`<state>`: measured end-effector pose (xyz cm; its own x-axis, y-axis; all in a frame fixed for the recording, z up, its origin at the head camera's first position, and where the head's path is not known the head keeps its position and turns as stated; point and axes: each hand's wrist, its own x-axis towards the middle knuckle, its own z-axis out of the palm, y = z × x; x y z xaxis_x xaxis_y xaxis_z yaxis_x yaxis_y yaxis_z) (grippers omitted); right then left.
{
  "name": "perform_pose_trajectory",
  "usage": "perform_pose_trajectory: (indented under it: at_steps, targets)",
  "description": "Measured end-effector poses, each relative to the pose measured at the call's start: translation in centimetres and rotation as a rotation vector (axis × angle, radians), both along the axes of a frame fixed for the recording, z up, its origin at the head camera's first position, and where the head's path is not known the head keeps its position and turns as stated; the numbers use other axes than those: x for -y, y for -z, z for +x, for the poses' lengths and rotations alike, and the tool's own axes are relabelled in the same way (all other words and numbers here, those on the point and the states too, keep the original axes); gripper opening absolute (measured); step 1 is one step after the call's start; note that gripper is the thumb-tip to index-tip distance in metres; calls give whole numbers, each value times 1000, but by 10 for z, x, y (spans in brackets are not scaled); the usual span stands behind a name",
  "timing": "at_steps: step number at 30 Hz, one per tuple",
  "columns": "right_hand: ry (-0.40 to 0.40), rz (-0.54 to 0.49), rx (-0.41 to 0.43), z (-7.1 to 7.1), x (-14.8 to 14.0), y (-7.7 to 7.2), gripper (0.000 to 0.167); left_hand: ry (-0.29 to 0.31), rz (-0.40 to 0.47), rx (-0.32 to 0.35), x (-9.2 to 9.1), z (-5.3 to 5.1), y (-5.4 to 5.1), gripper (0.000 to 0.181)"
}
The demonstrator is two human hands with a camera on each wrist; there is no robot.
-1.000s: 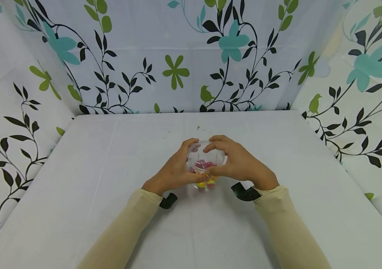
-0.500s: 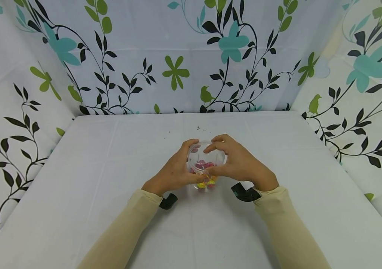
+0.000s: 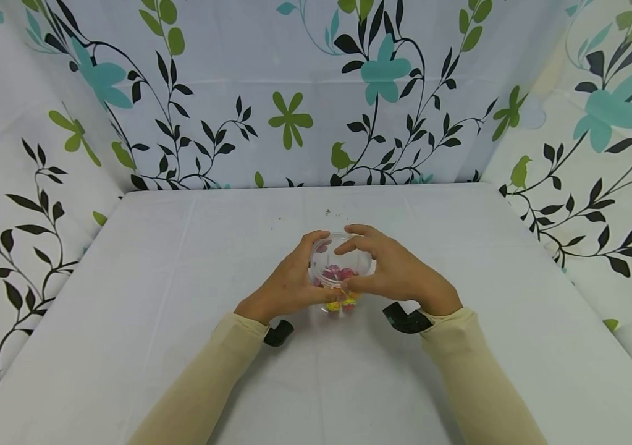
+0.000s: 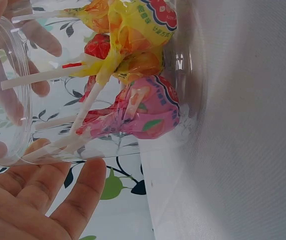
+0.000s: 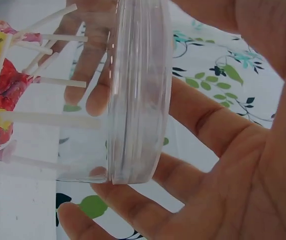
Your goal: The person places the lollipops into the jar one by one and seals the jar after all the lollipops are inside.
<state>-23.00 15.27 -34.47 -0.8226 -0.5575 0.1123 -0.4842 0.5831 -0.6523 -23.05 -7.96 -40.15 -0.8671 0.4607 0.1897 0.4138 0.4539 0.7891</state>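
Observation:
A clear jar (image 4: pixel 188 75) of wrapped lollipops stands upright on the white table. My left hand (image 3: pixel 290 281) holds the jar from its left side, fingers behind and thumb across the front. On top sits a round transparent lid (image 5: pixel 142 95); my right hand (image 3: pixel 399 266) grips its rim, thumb in front and fingers curved round the far side. Inside, a pink-wrapped lollipop (image 4: pixel 150 107) and a yellow-wrapped lollipop (image 4: pixel 143 25) rest heads down with white sticks upward. Red-wrapped lollipops (image 5: pixel 8 82) show among them. The hands partly hide the jar in the head view.
The white-covered table (image 3: pixel 182 346) extends around the hands. Tiny dark specks (image 3: pixel 328 212) lie beyond the jar. A leaf-and-flower patterned curtain (image 3: pixel 227 74) encloses the back and both sides.
The right hand's fingers and thumb shift slightly about the lid's rim. Jar, lollipops and left hand stay in place.

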Motion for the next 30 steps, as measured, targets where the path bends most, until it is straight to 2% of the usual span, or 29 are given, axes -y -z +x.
perform_pose_trajectory:
  at_steps: [8,14,23,30]
  targets:
    - [31,20,-11,0,2,-1,48,-3,-10,4,0,0,0,102]
    - [0,23,34,2,2,-2,48,-8,-21,5,1,1,-1,107]
    - [15,21,-25,1,2,-1,47,-7,-16,7,1,1,-1,105]
    - [-13,22,15,1,-1,-1,44,-8,-15,6,1,1,0,107]
